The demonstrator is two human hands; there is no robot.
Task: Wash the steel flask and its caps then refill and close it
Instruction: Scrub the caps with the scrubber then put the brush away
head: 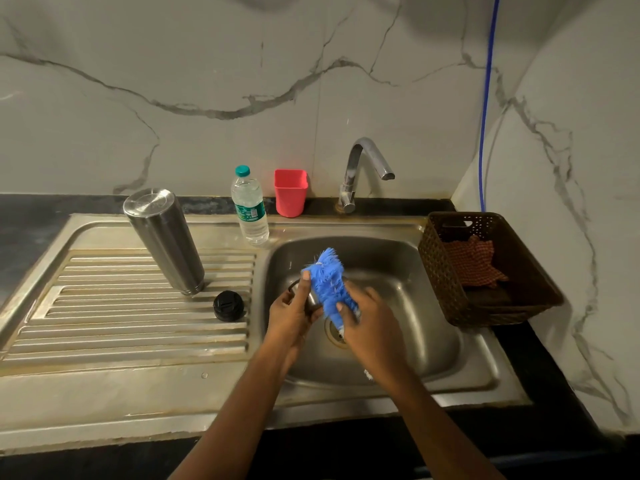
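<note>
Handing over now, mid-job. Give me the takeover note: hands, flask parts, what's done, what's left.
Left hand grips a mostly hidden steel cap over the sink; right hand holds the blue brush against it.
Steel flask stands mouth-down on the drainboard, black cap beside it; capped water bottle behind.
Done: flask apparently washed; black cap unclear.
Left: finish and rinse this cap, refill the flask, fit both caps.

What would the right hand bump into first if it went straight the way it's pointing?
Probably the left hand and the steel cap it holds. The right hand, gripping the blue brush, points up-left straight at them, though depth is hard to judge.
</note>
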